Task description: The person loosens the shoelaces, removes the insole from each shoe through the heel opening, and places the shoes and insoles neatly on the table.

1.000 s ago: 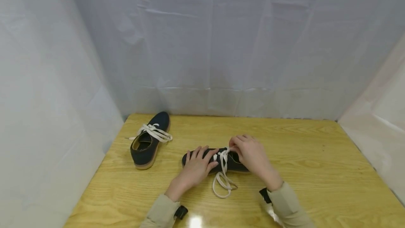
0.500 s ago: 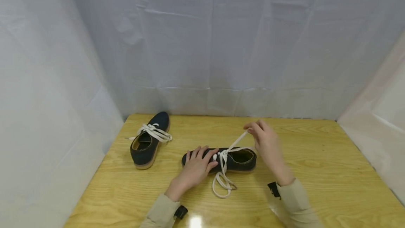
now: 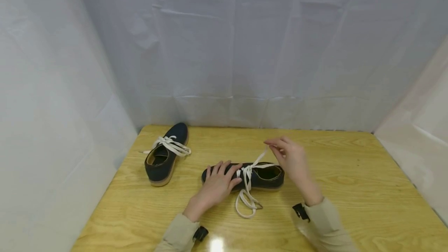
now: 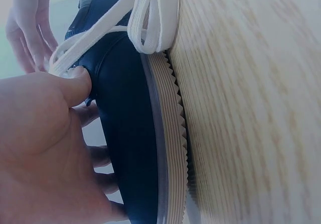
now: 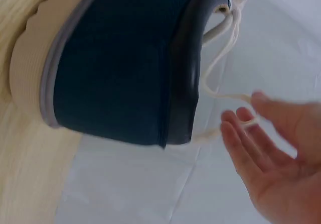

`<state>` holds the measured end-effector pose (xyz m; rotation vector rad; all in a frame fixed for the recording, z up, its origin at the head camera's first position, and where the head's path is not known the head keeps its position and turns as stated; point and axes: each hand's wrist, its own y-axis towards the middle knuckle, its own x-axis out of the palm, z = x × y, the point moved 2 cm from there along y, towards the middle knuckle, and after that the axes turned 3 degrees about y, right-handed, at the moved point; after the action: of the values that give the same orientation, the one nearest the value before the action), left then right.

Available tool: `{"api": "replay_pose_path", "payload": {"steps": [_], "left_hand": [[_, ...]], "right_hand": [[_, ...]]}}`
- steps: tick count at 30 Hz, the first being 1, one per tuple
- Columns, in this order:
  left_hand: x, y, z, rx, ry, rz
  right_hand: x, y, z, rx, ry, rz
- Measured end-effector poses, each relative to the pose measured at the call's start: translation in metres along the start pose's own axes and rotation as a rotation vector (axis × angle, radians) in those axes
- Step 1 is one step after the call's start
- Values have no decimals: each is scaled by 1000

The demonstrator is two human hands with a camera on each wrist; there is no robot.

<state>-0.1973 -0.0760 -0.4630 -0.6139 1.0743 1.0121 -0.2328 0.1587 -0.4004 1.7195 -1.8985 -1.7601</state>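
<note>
A dark navy shoe [image 3: 257, 184] with a tan sole lies on its sole at the table's middle, toe to the left. My left hand [image 3: 217, 185] rests across its toe end with fingers spread, and in the left wrist view the thumb [image 4: 77, 86] touches the upper near the laces. Above the shoe's opening, my right hand [image 3: 292, 158] pinches a white shoelace [image 3: 258, 159] between thumb and fingertips. That lace runs up from the knotted laces, and another strand crosses the opening. A lace loop [image 3: 246, 207] hangs over the near side onto the table.
A matching navy shoe [image 3: 161, 170] with white laces stands at the back left of the wooden table [image 3: 332, 166]. White sheeting [image 3: 227, 69] hangs behind and at both sides.
My right hand has lifted from the knot, drawing the lace up and right, and has since shifted slightly left with it. The left hand stays on the shoe.
</note>
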Motion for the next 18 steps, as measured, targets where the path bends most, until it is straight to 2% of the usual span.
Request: {"api": "replay_pose_path", "payload": {"steps": [4, 7, 11, 14, 16, 18], "left_hand": [[-1, 0, 1, -6, 10, 0], [0, 0, 1, -6, 17, -4], [1, 0, 0, -2, 24, -7], [2, 1, -1, 2, 34, -5], [3, 2, -2, 4, 39, -3], [3, 3, -4, 5, 37, 2]], "right_hand": [[10, -4, -8, -112, 88, -191], [15, -7, -13, -200, 113, -356], [21, -12, -20, -249, 41, -529], [26, -15, -23, -255, -48, -587], [29, -16, -25, -262, -82, -582], [31, -16, -27, -271, -83, -530]]}}
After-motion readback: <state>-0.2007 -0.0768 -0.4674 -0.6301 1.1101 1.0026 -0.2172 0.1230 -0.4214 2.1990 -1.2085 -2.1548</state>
